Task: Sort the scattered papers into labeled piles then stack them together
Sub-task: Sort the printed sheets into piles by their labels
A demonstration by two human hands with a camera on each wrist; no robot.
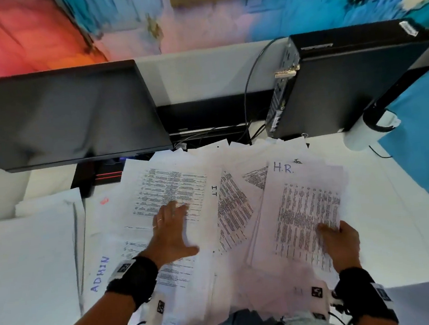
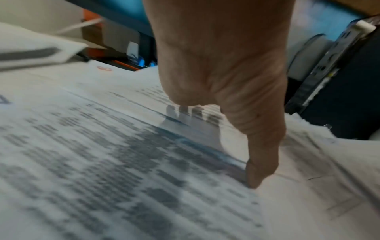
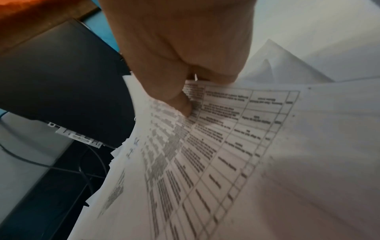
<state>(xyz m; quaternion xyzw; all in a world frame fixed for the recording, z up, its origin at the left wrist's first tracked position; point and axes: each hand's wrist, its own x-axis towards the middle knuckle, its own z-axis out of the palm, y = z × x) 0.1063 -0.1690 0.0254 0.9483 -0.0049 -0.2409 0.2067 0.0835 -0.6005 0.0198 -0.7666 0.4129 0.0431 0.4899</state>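
Printed sheets lie overlapping across the white desk. My left hand [image 1: 173,226] rests flat with straight fingers on a sheet marked "I.T" [image 1: 177,189]; its thumb [image 2: 261,168] points down onto the paper. A sheet marked "ADMIN" [image 1: 100,274] lies under that one at the left. My right hand [image 1: 338,239] grips a bundle of sheets marked "H.R." [image 1: 305,206] at its lower right edge, thumb on top. In the right wrist view the thumb [image 3: 183,105] pinches the bundle [image 3: 216,146] against the curled fingers. More printed sheets [image 1: 234,209] lie between the two hands.
A dark monitor [image 1: 64,116] stands at the back left and a black computer case [image 1: 343,78] at the back right, with cables [image 1: 249,81] between. A stack of blank white paper [image 1: 32,256] lies at the left. A white roll [image 1: 364,133] stands at the right.
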